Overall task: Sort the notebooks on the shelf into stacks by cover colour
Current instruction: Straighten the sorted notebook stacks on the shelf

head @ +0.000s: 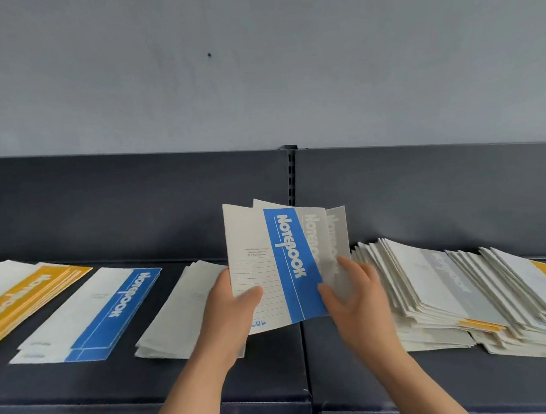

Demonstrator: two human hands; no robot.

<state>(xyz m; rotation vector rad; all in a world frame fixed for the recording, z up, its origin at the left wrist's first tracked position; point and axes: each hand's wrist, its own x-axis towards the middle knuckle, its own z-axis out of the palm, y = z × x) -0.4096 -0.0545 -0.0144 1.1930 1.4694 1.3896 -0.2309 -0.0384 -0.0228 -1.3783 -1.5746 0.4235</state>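
Fanned notebooks (278, 258) (blue in front)

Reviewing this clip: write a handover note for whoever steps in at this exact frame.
Left hand: holds a fanned bundle upright, thumb on the blue notebook in front.
Right hand: pinches the grey notebooks behind it.
Done: on the shelf, a yellow stack lies far left, then a blue stack, then a grey stack partly behind the left hand.
Left: lay the held notebooks on their matching stacks, then sort the mixed pile on the right, where grey and yellow covers show.
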